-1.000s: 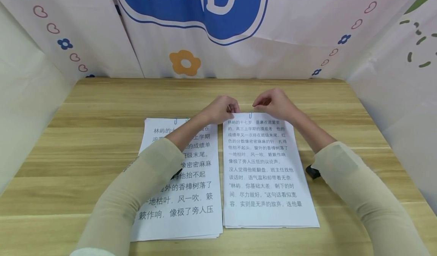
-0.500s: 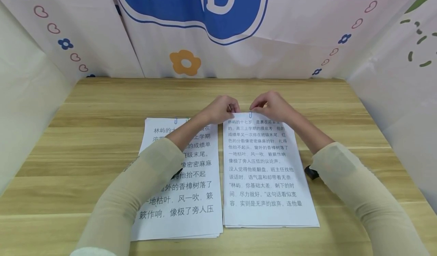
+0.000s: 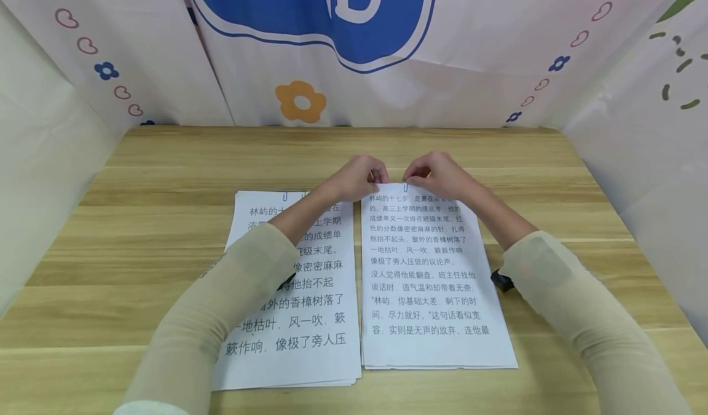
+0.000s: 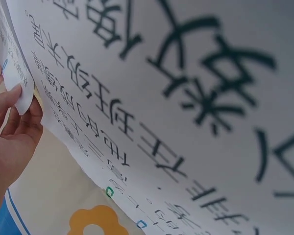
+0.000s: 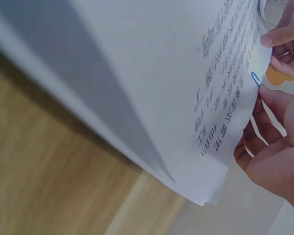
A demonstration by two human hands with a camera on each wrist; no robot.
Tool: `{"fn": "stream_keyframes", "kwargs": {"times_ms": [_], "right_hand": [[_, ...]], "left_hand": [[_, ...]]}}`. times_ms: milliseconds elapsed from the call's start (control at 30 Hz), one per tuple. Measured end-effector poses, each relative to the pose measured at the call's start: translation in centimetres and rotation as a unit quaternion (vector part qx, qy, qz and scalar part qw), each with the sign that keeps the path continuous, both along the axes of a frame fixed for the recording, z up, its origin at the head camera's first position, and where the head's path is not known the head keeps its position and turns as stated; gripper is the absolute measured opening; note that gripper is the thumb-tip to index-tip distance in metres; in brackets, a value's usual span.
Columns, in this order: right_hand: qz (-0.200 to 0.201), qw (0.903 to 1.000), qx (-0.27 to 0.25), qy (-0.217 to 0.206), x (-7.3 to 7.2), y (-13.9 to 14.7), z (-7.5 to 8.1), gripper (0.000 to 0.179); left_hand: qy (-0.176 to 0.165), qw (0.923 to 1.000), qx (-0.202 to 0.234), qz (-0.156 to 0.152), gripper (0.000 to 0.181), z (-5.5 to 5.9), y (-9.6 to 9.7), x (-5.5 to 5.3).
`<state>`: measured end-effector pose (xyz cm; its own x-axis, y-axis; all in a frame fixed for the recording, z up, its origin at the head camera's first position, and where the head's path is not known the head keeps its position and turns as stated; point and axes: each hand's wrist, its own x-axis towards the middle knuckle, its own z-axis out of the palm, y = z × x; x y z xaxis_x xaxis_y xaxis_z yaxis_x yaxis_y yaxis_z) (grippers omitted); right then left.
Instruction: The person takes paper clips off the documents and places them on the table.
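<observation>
L hand (image 3: pixel 362 174) pinches small-print stack (image 3: pixel 426 267) at top edge, R hand (image 3: pixel 440 174) pinches clip (image 3: pixel 405 187) end, so sheets might skew/crease if L grip slips w/ R tugging.

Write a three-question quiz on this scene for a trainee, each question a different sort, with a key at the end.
1. Multiple choice. Where does the left grip pinch the right paper stack?
A) Along its bottom edge
B) At its top edge, near the left corner
C) Halfway down its right side

2. True or false. A green paper clip sits on the top edge of the left paper stack.

3. Short answer. What small item, and of what colour, is at the fingertips of the right grip?

Key:
1. B
2. True
3. A blue paper clip
</observation>
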<state>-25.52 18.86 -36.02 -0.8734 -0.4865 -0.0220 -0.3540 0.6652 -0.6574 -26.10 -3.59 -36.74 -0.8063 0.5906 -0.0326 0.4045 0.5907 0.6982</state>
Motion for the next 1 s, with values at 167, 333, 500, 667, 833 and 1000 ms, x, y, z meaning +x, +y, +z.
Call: {"fn": "stream_keyframes", "kwargs": {"times_ms": [167,333,500,667,833,1000], "right_hand": [[-0.003,1.0,0.006,0.001,-0.01,-0.14,0.03,0.015],[0.001,0.9999,0.011,0.001,-0.15,-0.15,-0.08,0.015],[0.015,0.9997,0.017,0.007,-0.3,-0.18,-0.19,0.014],[0.024,0.9994,0.018,0.015,-0.33,-0.25,-0.24,0.013],[0.023,0.9994,0.018,0.017,-0.26,-0.39,-0.16,0.013],[0.017,0.9996,0.019,0.012,-0.2,-0.39,-0.11,0.013]], "left_hand": [[0.001,1.0,0.001,0.001,0.015,-0.02,0.05,-0.08],[0.0,1.0,0.0,0.002,0.015,0.08,0.07,-0.02],[-0.001,1.0,-0.003,0.004,0.015,0.06,0.07,0.01],[0.0,1.0,-0.006,0.002,0.014,-0.02,0.06,-0.05],[0.001,1.0,-0.008,0.0,0.015,0.02,0.05,-0.08],[-0.002,1.0,-0.008,0.001,0.014,0.18,0.02,-0.03]]}}
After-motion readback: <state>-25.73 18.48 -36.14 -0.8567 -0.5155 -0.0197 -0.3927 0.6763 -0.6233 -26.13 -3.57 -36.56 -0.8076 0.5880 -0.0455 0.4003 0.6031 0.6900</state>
